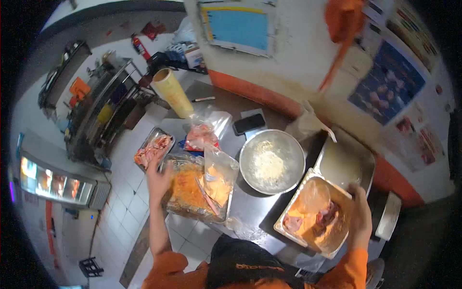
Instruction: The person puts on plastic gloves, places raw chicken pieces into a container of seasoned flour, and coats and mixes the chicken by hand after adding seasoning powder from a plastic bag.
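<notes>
My left hand [158,182] is at the left edge of a metal tray [231,180], thumb and fingers apart and slightly blurred; I cannot tell if it touches the rim. Orange seasoning powder [185,187] covers much of that tray, with an open plastic bag of powder [216,185] and a slim tongs-like utensil [207,196] on top. On the right, my right hand [359,212] grips the side of a pale rectangular tub [284,224]. Inside the tub are orange powder, a clear plastic bag [314,195] and pieces of raw meat [327,216].
A steel bowl [299,161] of white flour stands mid-table, with a phone [249,124] behind it. Raw meat fills a small tray [155,147] at left; bagged meat [201,136] and a plastic-wrap roll [173,94] are farther back. A metal basin [344,161] adjoins the wall.
</notes>
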### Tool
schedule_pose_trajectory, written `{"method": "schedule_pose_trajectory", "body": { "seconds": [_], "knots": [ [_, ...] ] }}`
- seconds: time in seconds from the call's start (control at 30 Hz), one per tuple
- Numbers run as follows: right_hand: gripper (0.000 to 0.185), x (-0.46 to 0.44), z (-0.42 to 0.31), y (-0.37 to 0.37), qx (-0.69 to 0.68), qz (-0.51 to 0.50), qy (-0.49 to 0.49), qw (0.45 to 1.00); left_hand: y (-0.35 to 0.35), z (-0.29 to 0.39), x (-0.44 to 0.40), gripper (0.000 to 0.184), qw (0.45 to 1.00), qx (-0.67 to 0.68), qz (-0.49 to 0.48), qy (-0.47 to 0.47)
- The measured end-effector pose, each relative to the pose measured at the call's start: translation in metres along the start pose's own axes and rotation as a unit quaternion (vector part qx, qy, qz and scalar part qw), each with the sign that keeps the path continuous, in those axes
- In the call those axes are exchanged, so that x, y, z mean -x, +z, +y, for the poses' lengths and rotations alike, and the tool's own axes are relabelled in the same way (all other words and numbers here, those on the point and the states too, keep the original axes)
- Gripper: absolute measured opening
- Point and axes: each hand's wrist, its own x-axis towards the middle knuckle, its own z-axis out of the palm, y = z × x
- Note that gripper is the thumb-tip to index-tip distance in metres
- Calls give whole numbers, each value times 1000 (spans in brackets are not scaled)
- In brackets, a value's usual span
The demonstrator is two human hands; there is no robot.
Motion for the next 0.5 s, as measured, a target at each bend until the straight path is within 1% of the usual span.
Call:
{"method": "schedule_pose_trajectory", "body": {
  "seconds": [0.03, 0.07, 0.1, 0.13, 0.17, 0.2, 0.23, 0.3, 0.37, 0.43, 0.5],
  "knots": [
    [33, 3, 3, 0, 0, 2, 6, 1000, 16, 13, -25, 46, 996, -62, -19, 63],
    [33, -4, 3, 1, 5, 0, 8, 1000, 42, 11, -52, 45, 996, 20, -67, 48],
    [33, -8, 3, -1, 10, 0, 11, 1000, 60, 25, -77, 43, 991, 14, -108, 71],
    [33, -13, 2, 0, 16, -3, 15, 1000, 96, 8, -99, 42, 975, 79, -185, 95],
    [33, -19, 3, 0, 23, -5, 21, 999, 116, 29, -124, 47, 956, 85, -276, 45],
    [33, -22, 5, 3, 29, -8, 30, 999, 161, 13, -138, 57, 952, 49, -227, 199],
    [33, -29, 8, 5, 37, -9, 39, 999, 203, 9, -153, 61, 932, 72, -246, 258],
    [34, -40, 15, 7, 46, -5, 53, 998, 280, 8, -176, 64, 901, 23, -348, 259],
    [34, -53, 22, 7, 56, 8, 63, 996, 331, 17, -182, 76, 873, -66, -423, 232],
    [34, -66, 29, 10, 49, 13, 55, 997, 358, 26, -184, 75, 870, -84, -435, 216],
    [37, -56, 14, -10, 37, -20, 11, 999, 376, 32, -184, 71, 858, -93, -461, 206]
  ]
}}
